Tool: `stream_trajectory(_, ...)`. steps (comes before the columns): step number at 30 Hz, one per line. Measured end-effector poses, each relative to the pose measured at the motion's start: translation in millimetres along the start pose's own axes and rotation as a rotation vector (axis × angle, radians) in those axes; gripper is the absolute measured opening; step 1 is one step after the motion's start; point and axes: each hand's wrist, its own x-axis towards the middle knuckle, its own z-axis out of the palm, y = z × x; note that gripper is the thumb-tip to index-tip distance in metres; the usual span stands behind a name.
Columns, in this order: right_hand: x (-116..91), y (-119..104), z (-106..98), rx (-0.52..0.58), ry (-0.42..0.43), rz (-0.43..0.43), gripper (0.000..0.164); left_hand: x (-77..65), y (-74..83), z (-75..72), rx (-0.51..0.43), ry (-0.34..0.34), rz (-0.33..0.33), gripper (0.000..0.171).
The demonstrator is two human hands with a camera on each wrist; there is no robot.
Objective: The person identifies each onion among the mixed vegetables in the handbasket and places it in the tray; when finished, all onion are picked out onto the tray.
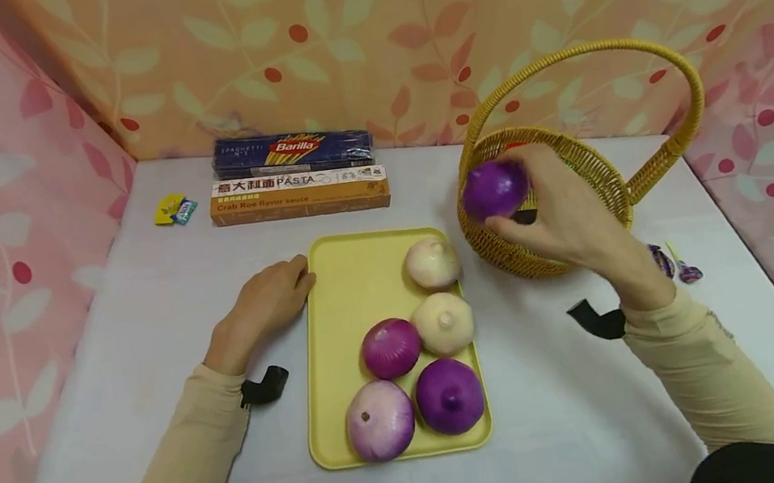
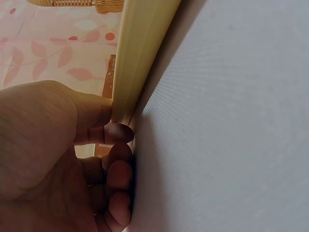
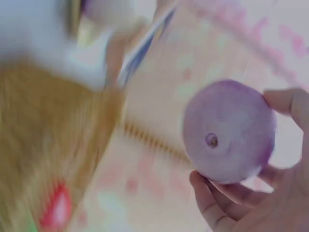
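My right hand [image 1: 562,206] grips a purple onion [image 1: 495,190] over the near left rim of a wicker basket [image 1: 543,257]. In the right wrist view the thumb and fingers wrap the sides of this onion [image 3: 229,133]. My left hand [image 1: 259,307] is at the left edge of a yellow tray [image 1: 354,266]; in the left wrist view its thumb and curled fingers hold the tray's edge [image 2: 137,58]. On the tray lie white onions [image 1: 432,263] [image 1: 444,324] along the right side, and purple ones [image 1: 390,349] [image 1: 380,421] [image 1: 450,396] towards the near end.
A blue Barilla spaghetti pack [image 1: 293,153] and a brown and white pasta box [image 1: 299,196] lie at the back. Small wrapped sweets [image 1: 174,210] sit at far left, with a lollipop [image 1: 689,272] right of the basket. The basket's tall handle [image 1: 578,51] arches above it.
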Motion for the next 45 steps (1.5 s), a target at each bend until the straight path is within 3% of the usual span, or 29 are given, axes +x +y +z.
stream_trajectory(3, -9, -26, 30, 0.043, -0.028, -0.105, 0.077, -0.2, -2.4, 0.7, 0.003, -0.016, -0.013, 0.021)
stream_trajectory(6, -9, -44, 63, 0.014, -0.101, -0.206, 0.076, -2.3, -4.6, 3.9, -0.008, -0.031, -0.027, 0.02)
stream_trajectory(10, -5, -54, 96, -0.064, -0.192, -0.297, 0.07, -6.2, -6.7, 8.4, -0.016, -0.033, -0.04, 0.02)
stream_trajectory(14, -3, -54, 113, -0.121, -0.263, -0.34, 0.07, -8.8, -7.2, 9.5, -0.015, -0.024, -0.045, 0.02)
stream_trajectory(22, -3, -57, 122, -0.177, -0.337, -0.371, 0.073, -10.4, -7.4, 8.1, -0.011, -0.016, -0.038, 0.02)
stream_trajectory(32, -4, -61, 120, -0.173, -0.317, -0.426, 0.075, -12.9, -9.5, 7.1, -0.005, -0.024, -0.054, 0.02)
stream_trajectory(45, -5, -61, 117, -0.123, -0.333, -0.395, 0.069, -13.8, -10.9, 6.9, -0.01, -0.016, -0.054, 0.02)
